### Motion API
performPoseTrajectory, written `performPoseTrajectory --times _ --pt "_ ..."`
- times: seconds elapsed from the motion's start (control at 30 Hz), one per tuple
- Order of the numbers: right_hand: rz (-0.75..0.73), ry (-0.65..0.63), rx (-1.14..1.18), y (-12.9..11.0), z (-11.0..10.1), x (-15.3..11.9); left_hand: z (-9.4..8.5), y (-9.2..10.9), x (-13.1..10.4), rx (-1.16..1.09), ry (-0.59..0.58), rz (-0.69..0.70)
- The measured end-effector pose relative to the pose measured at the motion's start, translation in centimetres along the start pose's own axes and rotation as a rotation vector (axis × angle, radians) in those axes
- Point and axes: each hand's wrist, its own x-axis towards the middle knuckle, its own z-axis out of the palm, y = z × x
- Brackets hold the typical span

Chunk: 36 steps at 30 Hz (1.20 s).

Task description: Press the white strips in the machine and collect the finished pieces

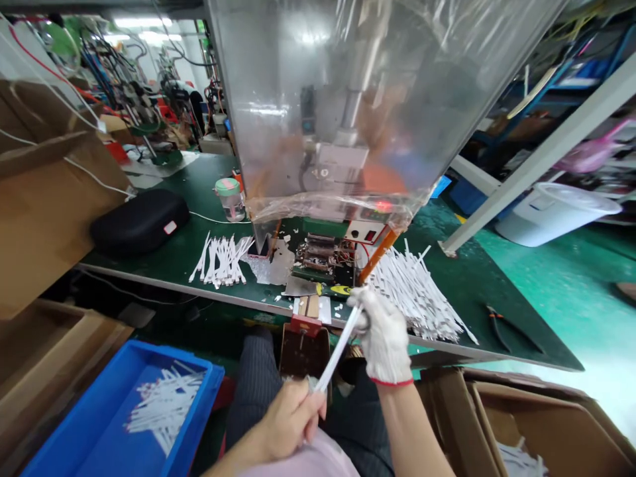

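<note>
At the desk's (pixel 472 291) edge, 1 white strip (pixel 339 349) slanted, lower end clenched in left hand (pixel 293 417), upper in gloved right hand (pixel 385 338).

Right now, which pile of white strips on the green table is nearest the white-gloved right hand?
The larger white pile, beside the right hand; the smaller white pile lies farther left.

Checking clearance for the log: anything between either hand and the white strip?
Only the white glove on the right hand, at the white strip's upper part. The bare left hand grips the lower part, nothing visible between.
</note>
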Motion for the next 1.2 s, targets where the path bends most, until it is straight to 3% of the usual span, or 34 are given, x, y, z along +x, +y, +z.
performPoseTrajectory --times 0.1,0.17,0.23,0.33,0.43,0.57,0.7,0.9,1.07,1.2 --pt "-0.299 0.235 -0.253 -1.8 -2.0 0.7 0.4 -1.2 -1.0 -0.056 -0.122 -0.054" --pt "-0.384 0.213 -0.439 -2.6 -3.9 1.0 0.1 -1.5 -1.3 -0.053 -0.109 -0.065" --pt "-0.322 0.131 -0.569 -2.5 -6.1 0.8 -0.5 -1.3 -1.2 -0.036 -0.080 -0.061" --pt "-0.109 -0.013 -0.759 -0.9 -8.6 -0.4 -1.4 -0.8 -0.8 -0.012 -0.066 -0.030" --pt "0.064 -0.149 -0.801 1.7 -9.5 -2.4 -1.8 -0.7 -0.2 -0.008 -0.059 -0.020" --pt "0.251 -0.302 -0.605 4.4 -8.4 -4.7 -1.6 -1.5 0.2 -0.003 -0.054 -0.029" --pt "0.172 -0.449 -0.371 4.7 -6.2 -4.8 -1.6 -2.4 0.2 0.023 -0.060 -0.009" --pt "0.136 -0.302 -0.339 2.9 -3.9 -3.8 -1.8 -2.6 -0.4 0.087 -0.032 -0.010" --pt "0.061 -0.112 -0.297 2.4 -3.3 -4.3 -1.7 -1.5 -0.9 0.022 -0.025 0.025" --pt "0.011 -0.085 -0.191 0.0 -3.6 -3.8 -2.2 -1.0 -1.9 0.001 -0.045 0.031"
